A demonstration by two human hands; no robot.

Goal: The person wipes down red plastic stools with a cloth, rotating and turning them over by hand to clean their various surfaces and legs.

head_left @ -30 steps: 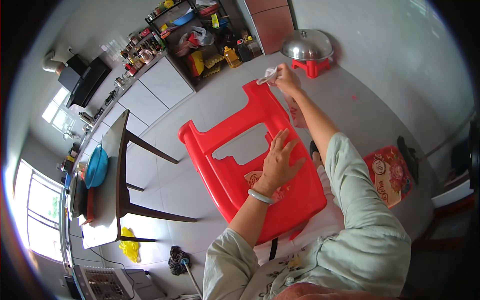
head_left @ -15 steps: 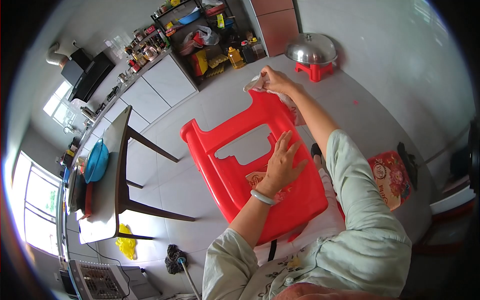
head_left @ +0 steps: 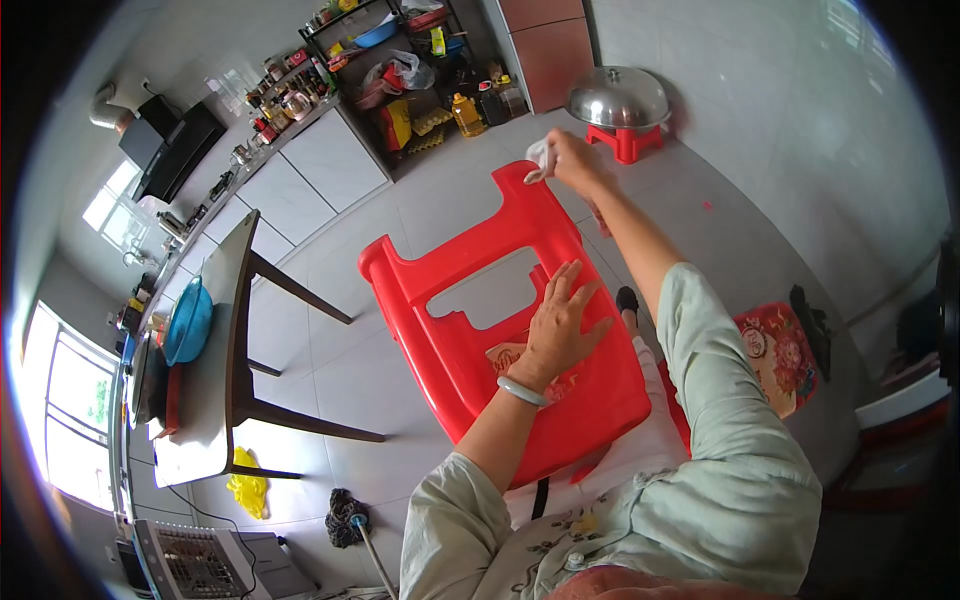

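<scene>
A red plastic stool (head_left: 480, 255) lies tilted over my lap, its legs pointing away from me and an opening in its side facing up. My left hand (head_left: 562, 325), with a pale bangle on the wrist, rests on the stool's side, fingers spread. Up at the far right leg's end, my right hand (head_left: 578, 165) is closed on a whitish cloth (head_left: 541, 160). Part of the cloth hangs beside the leg; its far side is hidden behind the hand and forearm. A printed label on the stool is partly covered by my left hand.
Left stands a dark-legged table (head_left: 240, 350) with a blue basin (head_left: 190, 320). A mop (head_left: 347, 518) and yellow bag (head_left: 248, 485) lie on the floor. Another red stool (head_left: 625, 143) bears a metal lid (head_left: 618, 97). A printed red stool seat (head_left: 780, 355) is at right.
My right hand has moved slightly right with the cloth, which has come off the top of the leg's end to its right side. My left hand stays on the stool.
</scene>
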